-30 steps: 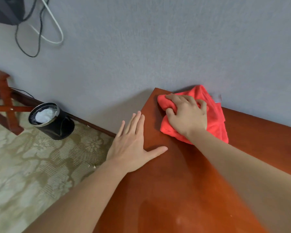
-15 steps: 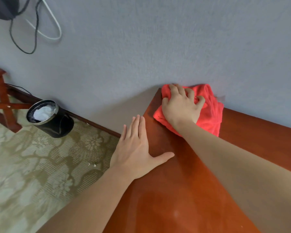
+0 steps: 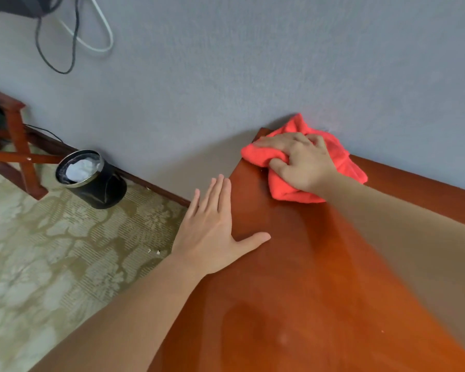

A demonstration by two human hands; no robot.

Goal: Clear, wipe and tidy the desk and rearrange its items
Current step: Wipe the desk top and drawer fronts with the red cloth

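A reddish-brown wooden desk (image 3: pixel 293 291) fills the lower right, its far corner against the grey wall. A bunched red cloth (image 3: pixel 287 193) lies on that far corner, spilling a little past the desk's left edge. My right hand (image 3: pixel 304 162) grips the cloth, fingers curled into it, pressing it onto the wood. My left hand (image 3: pixel 215 229) lies flat with straight fingers on the desk's left edge, thumb spread out on the top, fingers reaching beyond the edge.
A black round bin (image 3: pixel 91 178) with white paper inside stands on the patterned carpet by the wall, left of the desk. A red wooden furniture frame (image 3: pixel 16 154) sits at the far left. Black and white cables (image 3: pixel 73 36) hang on the wall above.
My right hand has pushed the red cloth toward the desk's far left corner, so it now overhangs the left edge. My left hand has stayed flat on the edge.
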